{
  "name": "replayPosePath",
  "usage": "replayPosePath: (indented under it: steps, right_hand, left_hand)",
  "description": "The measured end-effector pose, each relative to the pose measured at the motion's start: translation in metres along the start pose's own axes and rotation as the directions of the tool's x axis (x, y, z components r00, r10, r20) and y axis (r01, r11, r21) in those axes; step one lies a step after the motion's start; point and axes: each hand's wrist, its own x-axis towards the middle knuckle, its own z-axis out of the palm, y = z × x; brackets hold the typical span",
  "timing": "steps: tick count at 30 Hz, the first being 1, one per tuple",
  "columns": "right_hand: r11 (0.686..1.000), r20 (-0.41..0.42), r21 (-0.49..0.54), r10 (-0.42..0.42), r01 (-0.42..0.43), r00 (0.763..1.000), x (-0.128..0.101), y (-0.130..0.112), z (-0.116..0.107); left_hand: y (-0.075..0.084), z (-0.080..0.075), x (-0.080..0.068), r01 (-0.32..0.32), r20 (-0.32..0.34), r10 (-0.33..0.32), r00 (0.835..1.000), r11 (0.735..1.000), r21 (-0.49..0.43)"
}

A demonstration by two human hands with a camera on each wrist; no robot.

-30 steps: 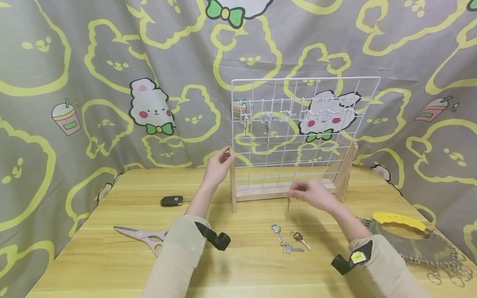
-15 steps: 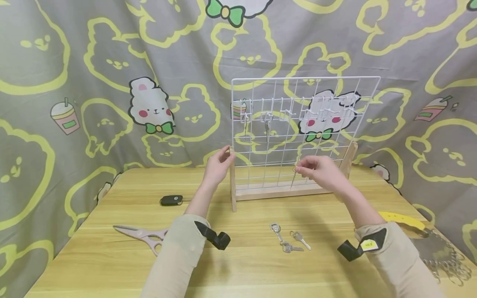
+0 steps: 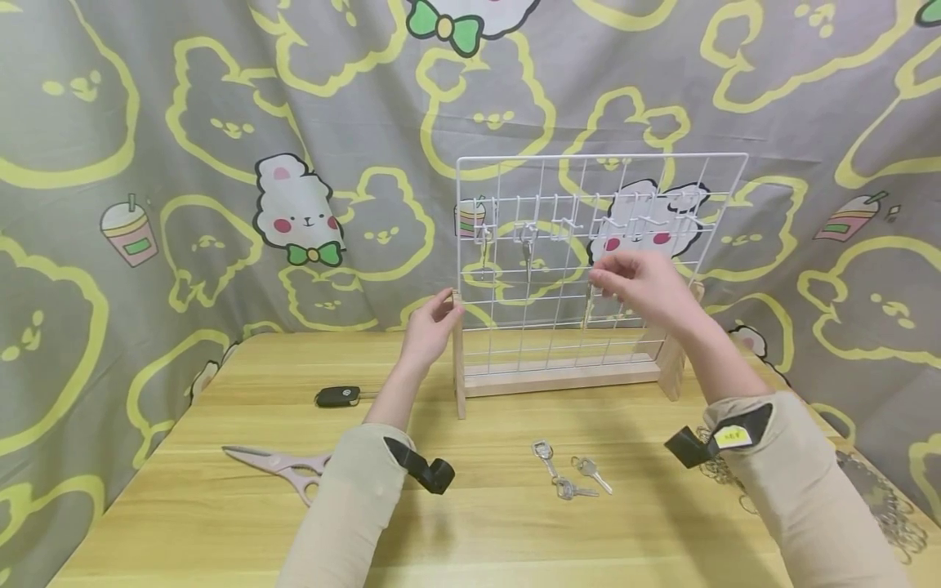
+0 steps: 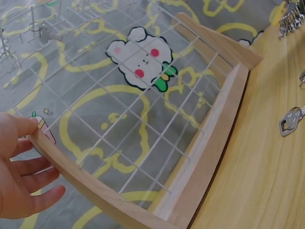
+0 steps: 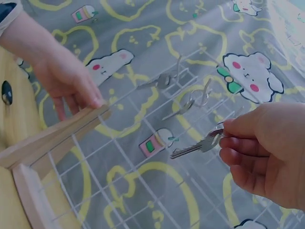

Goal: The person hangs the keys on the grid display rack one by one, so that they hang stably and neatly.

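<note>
A white wire grid rack [image 3: 654, 171] stands in a wooden base [image 3: 559, 377] at the back of the table. My left hand [image 3: 447, 309] grips its left wooden post [image 4: 71, 174], thumb in front and fingers behind [image 4: 33, 171]. My right hand [image 3: 597, 282] is raised before the grid, just under the row of hooks, and pinches a silver key [image 5: 198, 145] by its head, blade pointing left. Two keys [image 3: 527, 241] [image 5: 188, 102] hang on hooks at the grid's upper left. Three loose keys [image 3: 575, 488] lie on the table in front of the rack.
A black key fob [image 3: 339, 396] and pink scissors [image 3: 283, 465] lie on the table's left half. A metal chain mesh [image 3: 878, 490] lies at the right edge. A patterned curtain [image 3: 220, 122] hangs close behind the rack.
My right hand has lifted the key from just above the table up to the level below the hooks. The left hand stays on the post.
</note>
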Motion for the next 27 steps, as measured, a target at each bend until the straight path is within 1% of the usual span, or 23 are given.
replayPosePath:
  steps: [4,11,15,20,27]
  right_hand:
    - [1.000,-0.049,0.016,-0.006,0.006,0.999,0.008,-0.011,-0.003]
    - [0.999,-0.101,0.039,0.009,-0.005,0.995,0.017,-0.025,-0.005]
    - [0.999,-0.125,0.035,-0.005,0.010,0.992,0.022,-0.027,-0.005]
    - [0.999,-0.153,0.034,0.002,0.004,0.988,0.027,-0.026,-0.006]
    - [0.998,-0.167,0.066,0.005,0.006,0.986,0.030,-0.026,-0.004]
  left_hand:
    - [0.000,0.000,0.000,-0.003,-0.009,0.003,1.000,1.000,-0.005]
    - [-0.001,-0.001,0.001,-0.013,-0.011,0.013,1.000,1.000,0.005]
    - [-0.002,-0.001,0.001,-0.008,-0.012,0.008,1.000,1.000,0.008]
    - [-0.004,0.000,0.001,-0.012,-0.009,0.012,1.000,1.000,0.018]
    - [-0.004,0.001,0.001,-0.016,-0.007,0.016,1.000,1.000,0.008]
